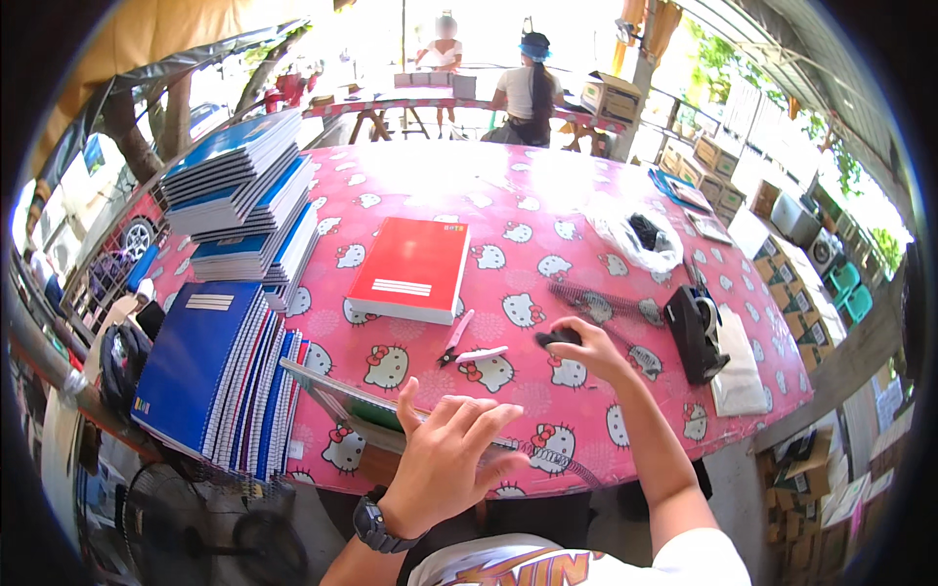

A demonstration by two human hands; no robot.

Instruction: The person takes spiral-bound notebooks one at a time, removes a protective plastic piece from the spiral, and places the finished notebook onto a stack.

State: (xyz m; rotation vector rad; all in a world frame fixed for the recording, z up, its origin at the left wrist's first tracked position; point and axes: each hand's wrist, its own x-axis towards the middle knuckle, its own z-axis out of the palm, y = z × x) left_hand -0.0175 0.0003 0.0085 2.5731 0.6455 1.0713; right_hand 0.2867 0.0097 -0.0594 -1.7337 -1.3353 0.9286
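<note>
My left hand [451, 444], with a black watch at its wrist, has its fingers spread beside a notebook [357, 410] that stands tilted on its edge at the table's front. The hand hides part of the notebook. A thin spiral coil [557, 461] trails to the right from behind my fingers. My right hand [586, 350] is closed round a small dark object [554, 337], its kind unclear, above the table. Left of that hand lie pink-handled cutting pliers [455, 338]. Loose spiral coils [598, 299] rest just beyond my right hand.
A pink patterned cloth covers the table [508, 283]. Spiral notebooks [200, 342] and unbound blue-covered stacks [239, 186] rise at left. A red-covered stack [410, 269] lies mid-table. At right are a black tape dispenser [696, 334] and white plastic bag [660, 256]. Two people are beyond.
</note>
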